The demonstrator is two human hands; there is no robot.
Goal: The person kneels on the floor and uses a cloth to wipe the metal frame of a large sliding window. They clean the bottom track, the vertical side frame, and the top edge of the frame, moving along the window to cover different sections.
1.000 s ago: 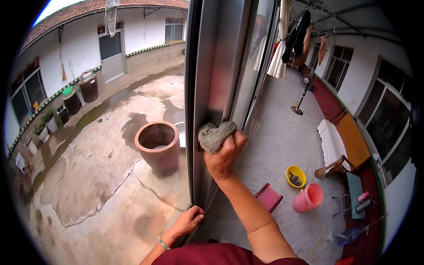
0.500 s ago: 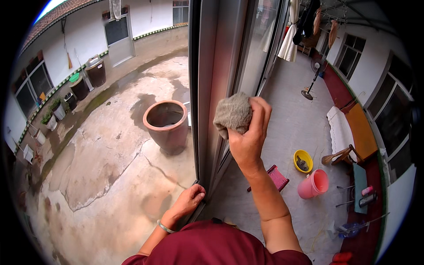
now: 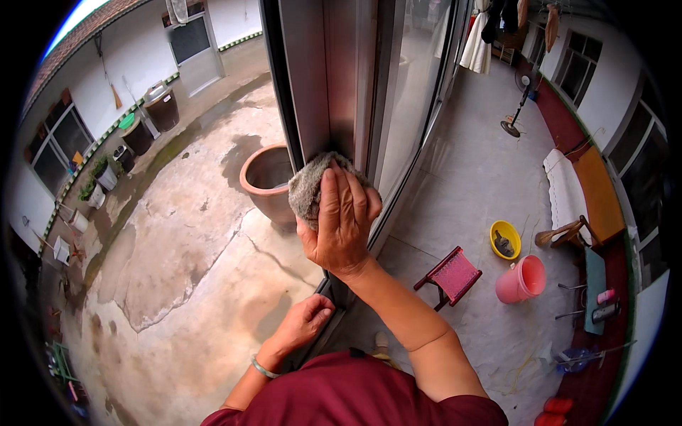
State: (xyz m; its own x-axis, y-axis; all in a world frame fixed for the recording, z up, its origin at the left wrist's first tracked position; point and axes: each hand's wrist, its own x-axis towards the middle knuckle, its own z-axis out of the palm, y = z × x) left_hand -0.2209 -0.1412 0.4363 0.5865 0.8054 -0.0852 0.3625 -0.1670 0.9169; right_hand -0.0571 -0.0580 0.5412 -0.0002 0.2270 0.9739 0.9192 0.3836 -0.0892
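Our right hand presses the grey crumpled rag flat vs the grey metal window frame upright. Left hand curled on the bottom track. Risk: rag slips off the narrow edge; leaning out could cost us balance.

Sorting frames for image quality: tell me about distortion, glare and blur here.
Head view: fisheye bends the metal window frame and leaves black corners; soft reflections on the glass; even daylight, faint shadows; right hand and grey cloth sharp.
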